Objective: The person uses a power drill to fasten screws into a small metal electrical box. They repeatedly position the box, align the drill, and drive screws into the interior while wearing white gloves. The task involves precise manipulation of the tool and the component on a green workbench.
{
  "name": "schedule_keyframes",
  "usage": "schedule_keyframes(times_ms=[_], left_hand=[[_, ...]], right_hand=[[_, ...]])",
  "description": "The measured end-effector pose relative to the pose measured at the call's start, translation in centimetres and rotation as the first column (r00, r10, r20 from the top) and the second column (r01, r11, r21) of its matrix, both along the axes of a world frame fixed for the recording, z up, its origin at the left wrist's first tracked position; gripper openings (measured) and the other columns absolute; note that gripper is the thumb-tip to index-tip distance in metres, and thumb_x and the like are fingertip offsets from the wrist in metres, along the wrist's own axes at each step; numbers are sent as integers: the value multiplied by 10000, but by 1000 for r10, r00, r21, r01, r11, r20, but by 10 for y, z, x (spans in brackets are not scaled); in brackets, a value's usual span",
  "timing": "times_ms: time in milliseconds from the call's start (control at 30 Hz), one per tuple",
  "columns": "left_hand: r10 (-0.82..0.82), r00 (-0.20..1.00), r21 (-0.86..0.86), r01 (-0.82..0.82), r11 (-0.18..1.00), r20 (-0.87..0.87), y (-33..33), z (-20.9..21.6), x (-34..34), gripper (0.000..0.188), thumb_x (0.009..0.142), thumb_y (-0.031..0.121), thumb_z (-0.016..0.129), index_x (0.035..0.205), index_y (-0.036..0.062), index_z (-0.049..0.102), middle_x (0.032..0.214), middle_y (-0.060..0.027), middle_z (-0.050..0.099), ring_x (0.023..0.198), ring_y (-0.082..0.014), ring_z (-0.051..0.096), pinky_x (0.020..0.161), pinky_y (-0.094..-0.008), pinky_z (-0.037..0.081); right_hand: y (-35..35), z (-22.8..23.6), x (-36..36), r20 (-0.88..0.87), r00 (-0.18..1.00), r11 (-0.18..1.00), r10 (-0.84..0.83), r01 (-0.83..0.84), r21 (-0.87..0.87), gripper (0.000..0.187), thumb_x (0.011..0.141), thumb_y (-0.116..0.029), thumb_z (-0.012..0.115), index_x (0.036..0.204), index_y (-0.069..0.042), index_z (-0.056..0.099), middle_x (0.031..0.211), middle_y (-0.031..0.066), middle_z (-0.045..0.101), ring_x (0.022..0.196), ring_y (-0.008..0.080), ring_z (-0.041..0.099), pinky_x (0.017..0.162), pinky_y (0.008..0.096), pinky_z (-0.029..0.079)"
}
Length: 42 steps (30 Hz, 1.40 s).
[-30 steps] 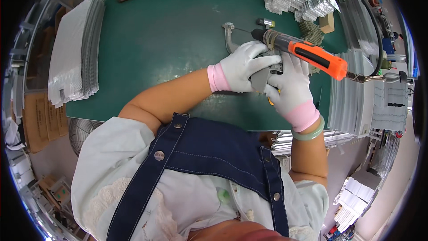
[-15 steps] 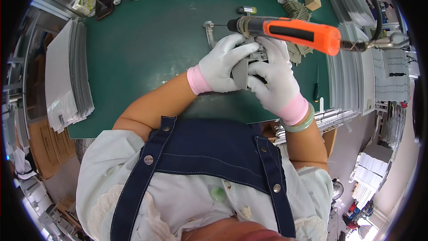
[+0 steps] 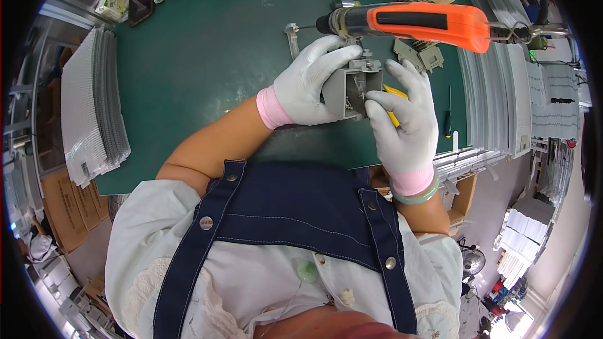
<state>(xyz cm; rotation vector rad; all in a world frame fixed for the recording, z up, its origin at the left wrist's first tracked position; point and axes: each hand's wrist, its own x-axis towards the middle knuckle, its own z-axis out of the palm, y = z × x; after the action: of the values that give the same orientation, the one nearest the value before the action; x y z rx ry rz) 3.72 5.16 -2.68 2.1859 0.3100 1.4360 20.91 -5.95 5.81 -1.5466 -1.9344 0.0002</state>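
My left hand point(image 3: 314, 81), in a white glove with a pink cuff, grips a small grey box-shaped housing point(image 3: 336, 95) by its left side. The housing's open side faces me, and metal parts show inside. My gloved right hand point(image 3: 407, 116) has its thumb and index finger close together at the housing's right edge; whatever they pinch is too small to make out. Its other fingers point away from me. A yellow object point(image 3: 392, 118) lies partly hidden behind that hand. Just above the housing hangs an orange and black electric screwdriver point(image 3: 408, 20), its bit pointing left at a metal bracket point(image 3: 292, 39).
Several grey parts point(image 3: 427, 56) lie beyond my right hand on the green table point(image 3: 201, 56). A thin screwdriver point(image 3: 448, 116) lies at the right. Stacked panels stand on the left point(image 3: 94, 107) and right point(image 3: 490, 100). A phone point(image 3: 141, 1) rests at the far left.
My right hand has come off the housing's top and moved right and nearer, bringing its open side and the yellow object into view. The orange screwdriver sits slightly farther away in the picture.
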Motion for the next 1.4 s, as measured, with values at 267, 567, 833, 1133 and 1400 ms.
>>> schedule_keyframes(times_ms=[267,567,833,1133,1400], left_hand=[[-34,999,-31,34,999,-14,1,-1,-2,938,653,244,945,1443,60,472,1230,-239,566,1065,-414,596,935,-472,514],[-28,999,-17,29,999,41,3,2,-1,790,722,117,810,1435,34,478,1231,-240,581,1086,-411,597,954,-467,513],[-16,1000,-33,16,999,19,2,2,-3,799,722,151,833,1433,42,485,1251,-224,580,1102,-411,594,971,-471,508],[-19,1000,-40,19,999,9,2,-2,-3,896,673,225,910,1447,64,488,1270,-213,566,1145,-401,582,990,-462,500],[-17,999,-44,18,999,34,2,-1,-3,883,652,142,873,1447,68,494,1283,-212,565,1145,-408,578,991,-467,499]], right_hand=[[5,36,-10,352,934,997,67,-48,-61,160,747,-92,778,895,-111,721,1027,79,679,1022,319,650,1025,627,422],[3,16,-6,-249,968,997,27,-46,-70,185,753,-64,789,934,-87,764,824,69,672,796,311,652,919,491,511],[-2,17,-7,1,999,998,44,-44,-55,197,808,-63,757,1004,-83,764,866,80,687,842,316,658,918,495,525],[1,8,-9,-219,976,998,17,-31,-60,169,789,-14,762,942,-74,726,826,94,673,793,314,643,888,425,533],[-4,-3,-6,-229,971,997,71,-76,-13,131,822,-26,762,942,-52,714,901,96,669,843,300,641,858,408,526]])
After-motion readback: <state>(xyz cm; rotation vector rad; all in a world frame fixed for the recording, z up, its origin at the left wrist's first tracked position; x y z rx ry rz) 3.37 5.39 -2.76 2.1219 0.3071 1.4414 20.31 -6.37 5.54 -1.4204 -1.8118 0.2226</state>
